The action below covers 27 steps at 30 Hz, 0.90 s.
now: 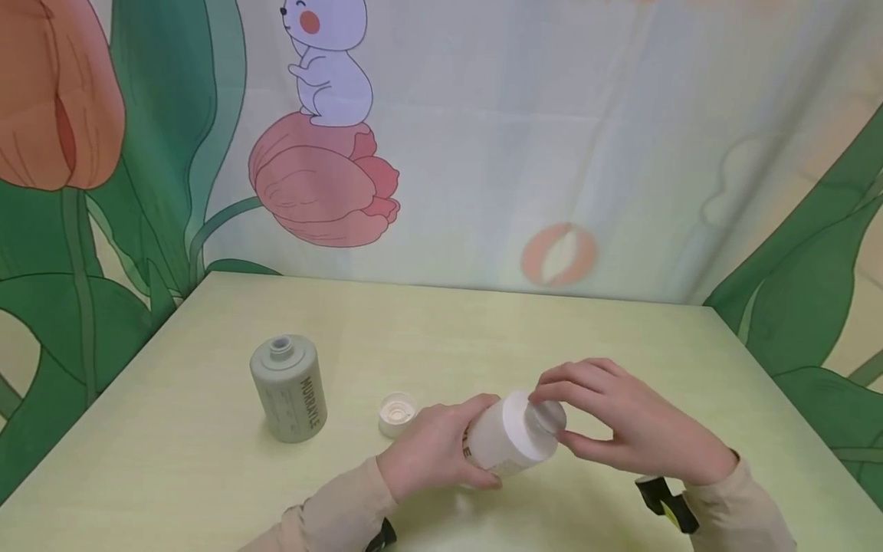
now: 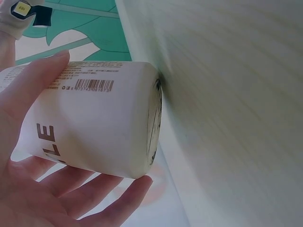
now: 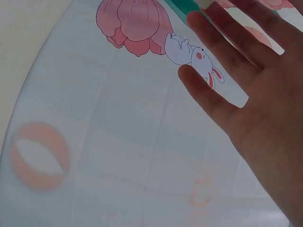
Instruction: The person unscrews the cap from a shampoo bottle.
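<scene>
My left hand point(image 1: 441, 445) grips a white bottle point(image 1: 493, 441) round its body and holds it tilted, neck to the right. In the left wrist view the bottle's printed side point(image 2: 99, 113) shows a barcode and large brown letters, and its base is close to the tabletop. The fingers and thumb of my right hand point(image 1: 614, 418) pinch the round white cap point(image 1: 546, 418) at the bottle's top. Seen from the right wrist, that hand point(image 3: 255, 90) has its fingers spread, with the cap largely out of frame. A second white cap point(image 1: 396, 415) lies on the table beside my left hand.
A grey-green bottle point(image 1: 290, 391) lettered MURRAYLE stands upright and uncapped at the left of the pale yellow-green table point(image 1: 441, 326). Behind the table's far edge hangs a curtain point(image 1: 469, 153) printed with tulips and a white rabbit.
</scene>
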Each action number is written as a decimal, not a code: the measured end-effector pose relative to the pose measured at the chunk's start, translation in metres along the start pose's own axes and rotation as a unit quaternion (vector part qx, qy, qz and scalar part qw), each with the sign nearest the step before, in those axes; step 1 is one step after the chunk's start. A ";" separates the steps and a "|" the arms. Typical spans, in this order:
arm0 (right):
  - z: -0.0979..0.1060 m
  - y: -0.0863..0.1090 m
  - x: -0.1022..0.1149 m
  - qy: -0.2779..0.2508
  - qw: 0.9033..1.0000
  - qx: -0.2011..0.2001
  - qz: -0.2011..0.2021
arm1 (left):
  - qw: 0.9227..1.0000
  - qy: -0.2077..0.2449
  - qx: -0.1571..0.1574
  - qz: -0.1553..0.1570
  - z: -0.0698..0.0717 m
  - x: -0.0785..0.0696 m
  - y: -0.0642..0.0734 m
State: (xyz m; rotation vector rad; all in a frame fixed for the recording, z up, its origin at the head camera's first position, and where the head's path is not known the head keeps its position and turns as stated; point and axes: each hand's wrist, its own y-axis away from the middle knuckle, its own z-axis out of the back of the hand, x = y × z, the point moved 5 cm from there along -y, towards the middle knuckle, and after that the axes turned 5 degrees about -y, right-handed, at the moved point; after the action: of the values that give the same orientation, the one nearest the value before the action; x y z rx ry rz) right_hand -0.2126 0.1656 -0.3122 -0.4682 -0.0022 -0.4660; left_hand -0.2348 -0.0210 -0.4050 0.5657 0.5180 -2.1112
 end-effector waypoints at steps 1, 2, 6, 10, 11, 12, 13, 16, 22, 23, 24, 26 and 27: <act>0.000 0.000 0.000 -0.001 1.000 0.003 0.001 | 1.000 0.000 0.001 0.002 0.000 0.000 0.000; 0.000 0.000 0.001 -0.004 1.000 0.004 0.000 | 1.000 0.001 0.002 0.002 0.000 0.000 0.000; 0.001 0.000 0.000 0.005 1.000 0.003 -0.026 | 1.000 -0.002 0.001 0.000 -0.001 0.000 0.000; 0.001 0.000 -0.002 0.014 0.999 -0.002 -0.042 | 1.000 -0.003 -0.003 -0.004 -0.001 0.000 0.001; 0.001 0.000 -0.002 0.016 0.999 -0.006 -0.040 | 1.000 -0.003 -0.003 -0.004 -0.001 0.000 0.001; 0.002 0.000 -0.002 0.017 0.999 -0.011 -0.034 | 1.000 -0.004 -0.004 -0.006 -0.001 -0.001 0.001; 0.002 -0.001 -0.002 0.018 0.999 -0.013 -0.028 | 1.000 -0.002 -0.004 -0.006 -0.001 -0.001 0.001; 0.003 -0.002 0.001 0.014 1.000 -0.018 0.000 | 1.000 -0.002 -0.004 -0.004 0.000 0.000 0.002; 0.004 -0.003 0.004 0.013 1.000 -0.012 -0.009 | 1.000 -0.004 -0.005 -0.006 0.001 0.000 0.001; 0.004 -0.004 0.004 0.017 1.000 -0.014 -0.020 | 1.000 -0.004 -0.005 -0.006 0.001 0.000 0.001; 0.004 -0.004 0.003 0.021 0.999 -0.017 -0.028 | 1.000 -0.004 -0.005 -0.008 0.001 -0.001 0.001; 0.004 -0.004 0.002 0.028 0.999 -0.022 -0.037 | 1.000 -0.005 -0.004 -0.008 0.001 -0.001 0.001; 0.003 -0.004 0.002 0.028 0.999 -0.023 -0.036 | 1.000 -0.005 -0.003 -0.007 0.000 0.000 0.001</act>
State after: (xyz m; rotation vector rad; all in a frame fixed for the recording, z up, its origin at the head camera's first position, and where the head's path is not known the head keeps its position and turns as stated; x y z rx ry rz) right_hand -0.2118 0.1632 -0.3074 -0.5014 0.0450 -0.5509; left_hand -0.2336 -0.0216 -0.4047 0.5490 0.5236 -2.1250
